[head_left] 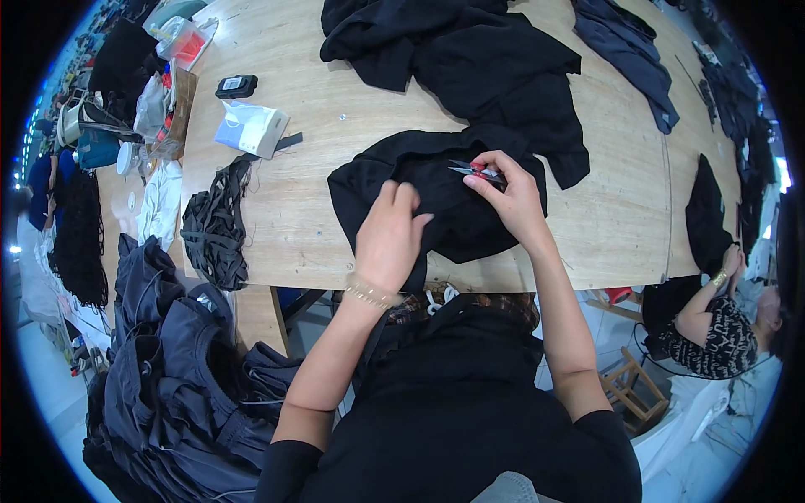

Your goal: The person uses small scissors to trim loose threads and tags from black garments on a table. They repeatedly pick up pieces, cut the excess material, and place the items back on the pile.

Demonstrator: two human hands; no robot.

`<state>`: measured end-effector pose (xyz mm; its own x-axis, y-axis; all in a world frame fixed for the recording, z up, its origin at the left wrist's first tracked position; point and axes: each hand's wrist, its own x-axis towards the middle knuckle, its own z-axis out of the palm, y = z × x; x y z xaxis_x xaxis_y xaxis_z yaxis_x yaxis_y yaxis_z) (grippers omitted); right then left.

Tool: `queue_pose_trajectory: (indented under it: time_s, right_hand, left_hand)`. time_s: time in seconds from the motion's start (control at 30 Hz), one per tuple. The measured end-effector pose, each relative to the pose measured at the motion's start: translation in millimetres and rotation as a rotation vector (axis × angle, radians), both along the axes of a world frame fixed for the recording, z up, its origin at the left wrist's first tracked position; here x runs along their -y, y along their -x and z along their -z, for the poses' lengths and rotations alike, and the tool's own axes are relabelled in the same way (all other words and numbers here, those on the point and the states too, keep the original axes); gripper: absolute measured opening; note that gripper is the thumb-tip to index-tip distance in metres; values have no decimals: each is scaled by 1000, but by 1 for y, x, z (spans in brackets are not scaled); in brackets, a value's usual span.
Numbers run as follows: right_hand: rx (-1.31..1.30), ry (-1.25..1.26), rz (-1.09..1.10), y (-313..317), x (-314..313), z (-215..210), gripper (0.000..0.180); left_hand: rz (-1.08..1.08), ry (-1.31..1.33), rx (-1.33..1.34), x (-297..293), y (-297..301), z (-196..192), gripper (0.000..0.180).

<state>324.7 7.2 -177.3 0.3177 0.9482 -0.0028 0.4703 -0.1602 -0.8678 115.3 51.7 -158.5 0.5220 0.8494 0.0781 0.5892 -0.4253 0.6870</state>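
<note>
Two bare hands are working over a black garment (457, 222), which lies at the middle of the table's (293, 197) near edge, one part of it reaching this edge. The right hand (513, 197) grasps red-handled snips (480, 170), with the blades pointing to the left, above the cloth. The left hand (388, 239), with a bracelet (369, 291) on its wrist, is over the left part of the garment; its fingers are bent and blurred, so I cannot tell if they pinch the cloth. Toward the far edge lies more black cloth (495, 67). Near the left edge are dark strips (215, 226), a box (251, 127) and a small black device (236, 86). Beyond the right edge a person (721, 331) is sitting.
</note>
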Motion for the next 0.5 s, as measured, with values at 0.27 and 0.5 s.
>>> queue_pose_trajectory:
  time_s: [0.27,0.5]
  right_hand:
    - [-22,-18,15,-1,2,-3,33]
    - [-7,-5,5,-1,1,2,33]
  left_hand:
    - [83,-90,109,-20,-21,49,16]
    - [77,-71,141,-23,-11,45,11]
